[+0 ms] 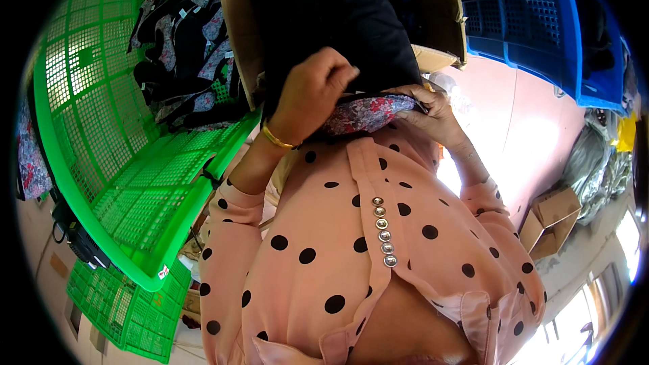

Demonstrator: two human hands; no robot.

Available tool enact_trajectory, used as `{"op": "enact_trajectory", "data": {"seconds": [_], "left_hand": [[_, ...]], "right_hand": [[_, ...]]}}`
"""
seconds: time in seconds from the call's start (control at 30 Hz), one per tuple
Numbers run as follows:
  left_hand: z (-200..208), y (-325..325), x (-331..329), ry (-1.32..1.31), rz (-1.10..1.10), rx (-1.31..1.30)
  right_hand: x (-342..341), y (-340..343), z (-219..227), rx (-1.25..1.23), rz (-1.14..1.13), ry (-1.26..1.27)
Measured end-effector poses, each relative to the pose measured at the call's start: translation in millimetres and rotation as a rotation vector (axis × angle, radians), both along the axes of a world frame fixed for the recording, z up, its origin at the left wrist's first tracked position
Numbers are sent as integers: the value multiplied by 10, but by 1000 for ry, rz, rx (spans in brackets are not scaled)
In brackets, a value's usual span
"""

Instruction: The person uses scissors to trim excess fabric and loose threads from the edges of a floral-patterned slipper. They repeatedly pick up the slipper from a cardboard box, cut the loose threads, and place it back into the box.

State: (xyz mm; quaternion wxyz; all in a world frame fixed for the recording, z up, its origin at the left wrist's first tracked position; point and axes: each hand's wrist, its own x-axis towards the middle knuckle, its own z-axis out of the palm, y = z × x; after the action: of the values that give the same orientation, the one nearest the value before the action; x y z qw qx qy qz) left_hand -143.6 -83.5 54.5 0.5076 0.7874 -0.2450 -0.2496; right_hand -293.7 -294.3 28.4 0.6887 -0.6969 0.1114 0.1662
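Note:
A fabric piece with a grey, red and blue floral print and black edging lies close against my body, over black cloth. My right hand grips its right end between thumb and fingers. Above its left part is my left hand, with a gold bangle at the wrist. The left fingers are curled in and thumb and forefinger nearly meet; anything between them is too small to make out. The left end of the piece is partly hidden behind that hand.
On the left a big green crate holds several similar black and floral pieces. An open cardboard box stands ahead, with a blue crate at the far right. A smaller cardboard box and clear plastic bags sit lower right.

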Motion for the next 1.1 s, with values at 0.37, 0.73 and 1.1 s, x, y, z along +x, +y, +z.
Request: {"op": "enact_trajectory", "data": {"seconds": [0.37, 0.73, 1.1], "left_hand": [[464, 558, -222, 9, -29, 205], [212, 86, -483, 83, -55, 277], [-142, -185, -314, -601, 51, 236]], "right_hand": [[-39, 4, -1, -124, -61, 10], [215, 118, 277, -501, 52, -157], [373, 547, 176, -500, -126, -133]]}}
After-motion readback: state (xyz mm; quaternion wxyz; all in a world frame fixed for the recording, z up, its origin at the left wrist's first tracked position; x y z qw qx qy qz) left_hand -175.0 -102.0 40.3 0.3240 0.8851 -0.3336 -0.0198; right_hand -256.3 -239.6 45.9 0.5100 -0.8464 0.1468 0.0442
